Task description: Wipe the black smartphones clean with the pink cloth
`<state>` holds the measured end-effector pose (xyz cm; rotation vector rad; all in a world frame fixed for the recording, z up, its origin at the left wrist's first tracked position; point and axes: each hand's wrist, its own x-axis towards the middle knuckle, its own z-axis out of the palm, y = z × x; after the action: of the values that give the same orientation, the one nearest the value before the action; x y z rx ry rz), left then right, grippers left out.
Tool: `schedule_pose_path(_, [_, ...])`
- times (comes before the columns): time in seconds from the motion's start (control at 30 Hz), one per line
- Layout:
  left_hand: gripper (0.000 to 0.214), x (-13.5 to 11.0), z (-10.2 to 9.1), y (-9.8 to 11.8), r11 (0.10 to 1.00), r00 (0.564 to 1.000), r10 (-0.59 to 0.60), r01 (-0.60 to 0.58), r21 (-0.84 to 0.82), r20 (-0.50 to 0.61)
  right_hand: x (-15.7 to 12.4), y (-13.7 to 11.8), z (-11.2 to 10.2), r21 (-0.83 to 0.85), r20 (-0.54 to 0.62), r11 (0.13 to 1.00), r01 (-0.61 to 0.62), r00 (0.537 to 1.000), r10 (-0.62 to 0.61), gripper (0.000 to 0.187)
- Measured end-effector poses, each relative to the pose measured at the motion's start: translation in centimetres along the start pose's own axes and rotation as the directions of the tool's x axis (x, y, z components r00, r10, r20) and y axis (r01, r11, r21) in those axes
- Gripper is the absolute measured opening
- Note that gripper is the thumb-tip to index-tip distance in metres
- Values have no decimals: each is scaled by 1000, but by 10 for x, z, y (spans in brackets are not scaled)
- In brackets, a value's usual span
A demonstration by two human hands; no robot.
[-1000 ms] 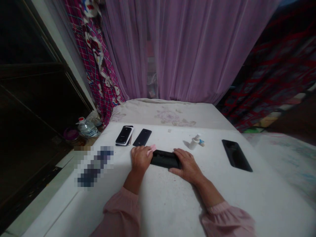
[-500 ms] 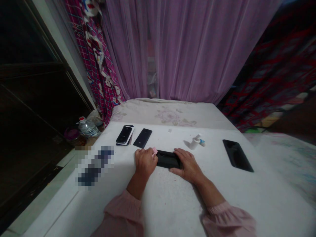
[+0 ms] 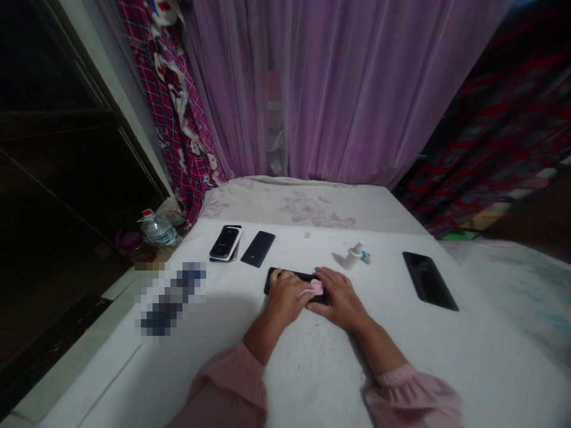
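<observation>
A black phone (image 3: 307,276) lies crosswise on the white surface, partly covered by both hands. My left hand (image 3: 288,297) is closed on a small pink cloth (image 3: 316,286) and presses it against the phone's upper face, toward its right end. Around that right end my right hand (image 3: 341,299) grips the phone, thumb on the near edge and fingers on the far edge. A small white spray bottle (image 3: 352,257) stands beyond the right hand, beside a small blue-and-white item (image 3: 366,257) I cannot make out.
A dark phone (image 3: 259,248) lies beyond my left hand, near a stack of phones (image 3: 226,242). A black tablet-like device (image 3: 429,280) rests at the right. A blurred-out patch (image 3: 172,300) covers something at left. A water bottle (image 3: 158,229) stands past the left edge; purple curtains (image 3: 348,89) hang behind.
My left hand has slid right along the phone with the pink cloth, from its left end to near my right hand, uncovering the left end. The right hand stays in place.
</observation>
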<state>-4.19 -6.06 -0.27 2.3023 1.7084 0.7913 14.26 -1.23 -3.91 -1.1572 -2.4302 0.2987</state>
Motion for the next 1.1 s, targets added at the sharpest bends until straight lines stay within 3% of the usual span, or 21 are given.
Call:
schedule_pose_path(0.2, [12,5,2,-1,996,1000,14,-12,83,-19,0,3,1,-7,1,1000,4,1000,-4,80])
schedule_pose_path(0.4, [15,5,-6,-16,975,984,-135,153,159,-114,0,2,-1,7,1,1000,23,1000,-23,81])
schedule_pose_path(0.73, [17,0,-22,-44,878,913,-326,388,280,-244,-1,4,1,4,-19,1000,31,999,-31,78])
schedule_pose_path(0.9, [15,-2,-20,-41,890,923,-299,362,279,-242,0,4,1,12,-11,1000,27,1000,-27,78])
schedule_pose_path(1.1, [16,-1,-11,-27,971,977,-155,178,161,-146,0,1,0,-4,-5,1000,23,1000,-23,80])
